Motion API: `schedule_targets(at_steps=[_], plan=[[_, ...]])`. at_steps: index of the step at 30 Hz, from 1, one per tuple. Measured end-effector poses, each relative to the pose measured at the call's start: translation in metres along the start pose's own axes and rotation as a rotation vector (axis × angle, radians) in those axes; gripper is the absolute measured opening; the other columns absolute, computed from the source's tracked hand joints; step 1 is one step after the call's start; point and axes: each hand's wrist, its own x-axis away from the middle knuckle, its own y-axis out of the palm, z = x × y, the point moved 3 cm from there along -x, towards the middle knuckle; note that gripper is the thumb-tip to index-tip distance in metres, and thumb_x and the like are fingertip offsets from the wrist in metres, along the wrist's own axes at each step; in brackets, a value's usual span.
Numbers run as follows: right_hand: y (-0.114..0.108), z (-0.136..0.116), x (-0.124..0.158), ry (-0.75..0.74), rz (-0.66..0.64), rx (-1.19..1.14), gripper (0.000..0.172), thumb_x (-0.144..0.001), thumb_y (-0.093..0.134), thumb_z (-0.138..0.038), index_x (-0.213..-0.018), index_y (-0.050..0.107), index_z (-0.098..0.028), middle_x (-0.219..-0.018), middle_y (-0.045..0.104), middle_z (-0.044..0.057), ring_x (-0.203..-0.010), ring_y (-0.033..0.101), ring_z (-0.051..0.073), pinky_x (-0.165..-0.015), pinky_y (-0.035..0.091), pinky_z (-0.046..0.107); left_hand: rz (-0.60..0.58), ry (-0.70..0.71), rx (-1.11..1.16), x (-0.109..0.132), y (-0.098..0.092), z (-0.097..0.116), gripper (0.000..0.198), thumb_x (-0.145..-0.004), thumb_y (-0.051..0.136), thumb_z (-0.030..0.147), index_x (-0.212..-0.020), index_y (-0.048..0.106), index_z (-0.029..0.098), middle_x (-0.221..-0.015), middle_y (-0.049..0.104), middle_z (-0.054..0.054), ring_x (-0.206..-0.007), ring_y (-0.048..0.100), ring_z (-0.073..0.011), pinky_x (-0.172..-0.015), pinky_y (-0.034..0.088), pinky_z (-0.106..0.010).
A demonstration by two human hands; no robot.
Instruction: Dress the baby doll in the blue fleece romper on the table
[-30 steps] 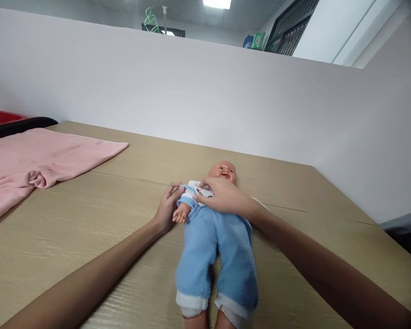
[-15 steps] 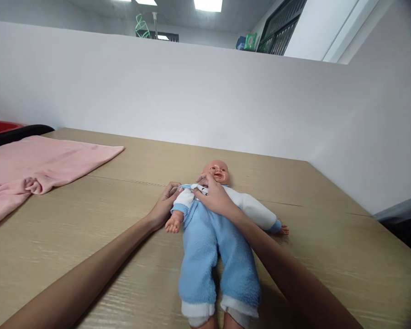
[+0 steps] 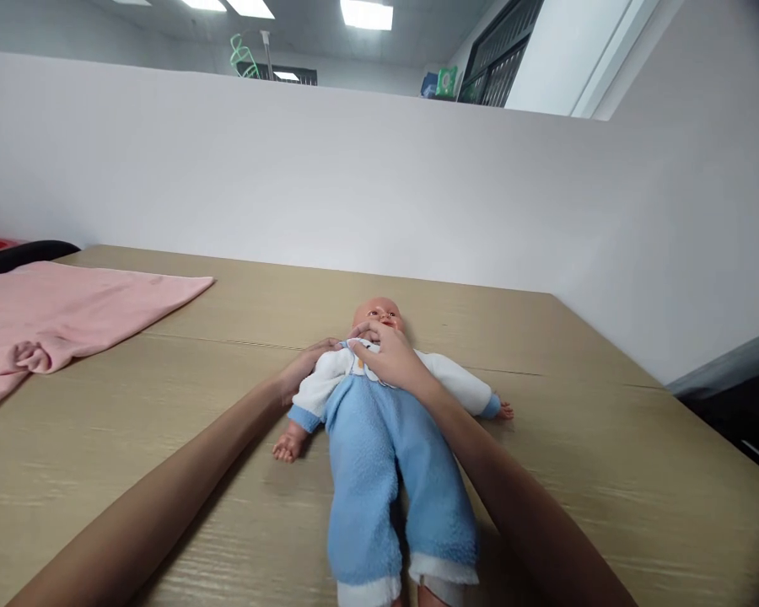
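Note:
A baby doll [image 3: 379,455] lies on its back on the table, its head at the far end. It wears fluffy blue trousers [image 3: 367,472] and a white top [image 3: 325,377] with blue cuffs. My left hand [image 3: 309,364] is at the shoulder on the doll's left-hand side in view, fingertips closed on the top's blue-edged neckline. Over the chest, my right hand [image 3: 389,358] has its fingers curled at the collar, thumb and fingers pinching the fabric. It hides part of the print on the chest and the doll's chin. Both doll arms lie spread outward.
A pink cloth [image 3: 94,303] lies spread at the left of the wooden table [image 3: 215,464], with a bunched part near its front. Behind it are a black edge [image 3: 31,251] and something red. A white partition [image 3: 329,185] stands along the far side.
The doll's arm on the left has swung outward and down, its sleeve now stretched out. My left hand stays at the shoulder, my right at the collar. The whole view has shifted slightly.

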Motion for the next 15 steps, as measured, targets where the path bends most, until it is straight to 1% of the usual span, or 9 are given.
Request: schedule_targets(at_steps=[2,4,8,12,14,15], plan=[[-0.005,0.0,0.0,-0.005,0.015,0.029,0.014,-0.096,0.068,-0.031,-0.105,0.069,-0.021,-0.088,0.076,0.002,-0.083,0.07,0.02,-0.078,0.05,0.034,0.011,0.006,-0.02,0.002,0.0,-0.002,0.031,-0.08,0.093,0.037,-0.097,0.076,0.018,-0.092,0.077,-0.004,-0.081,0.067,-0.0194,-0.075,0.053,-0.028],[-0.007,0.002,0.0,0.002,0.023,0.038,0.012,-0.095,0.067,-0.031,-0.103,0.069,-0.022,-0.088,0.075,0.002,-0.083,0.07,0.021,-0.078,0.049,0.035,0.019,0.005,-0.043,0.005,0.0,-0.003,0.038,-0.079,0.095,0.043,-0.1,0.075,0.019,-0.091,0.076,-0.002,-0.077,0.066,-0.017,-0.071,0.051,-0.026],[-0.007,0.006,0.0,0.022,0.008,0.02,0.013,-0.095,0.065,-0.033,-0.101,0.069,-0.022,-0.089,0.076,0.002,-0.087,0.071,0.021,-0.082,0.051,0.035,0.016,0.022,-0.079,0.011,0.001,-0.001,0.046,-0.079,0.095,0.053,-0.103,0.072,0.021,-0.09,0.074,0.001,-0.075,0.066,-0.0143,-0.066,0.049,-0.023],[-0.004,0.01,0.0,0.03,-0.033,-0.007,0.018,-0.096,0.066,-0.037,-0.103,0.07,-0.021,-0.1,0.079,0.004,-0.096,0.073,0.021,-0.086,0.053,0.034,0.004,0.035,-0.08,0.006,0.002,0.003,0.048,-0.077,0.097,0.052,-0.102,0.071,0.021,-0.089,0.074,0.0,-0.076,0.067,-0.0152,-0.067,0.051,-0.024],[-0.002,0.011,-0.001,0.041,-0.042,-0.014,0.018,-0.096,0.066,-0.037,-0.103,0.069,-0.021,-0.1,0.079,0.005,-0.094,0.074,0.021,-0.083,0.054,0.033,0.002,0.032,-0.063,-0.002,0.002,0.003,0.046,-0.076,0.099,0.048,-0.099,0.071,0.02,-0.088,0.074,-0.001,-0.075,0.067,-0.0163,-0.068,0.053,-0.026],[-0.002,0.012,-0.001,0.046,-0.039,-0.012,0.018,-0.097,0.066,-0.037,-0.103,0.068,-0.021,-0.099,0.08,0.005,-0.092,0.074,0.021,-0.082,0.054,0.033,0.007,0.033,-0.055,-0.007,0.002,0.003,0.042,-0.079,0.097,0.046,-0.098,0.071,0.019,-0.089,0.074,-0.002,-0.077,0.067,-0.0168,-0.069,0.055,-0.027]])
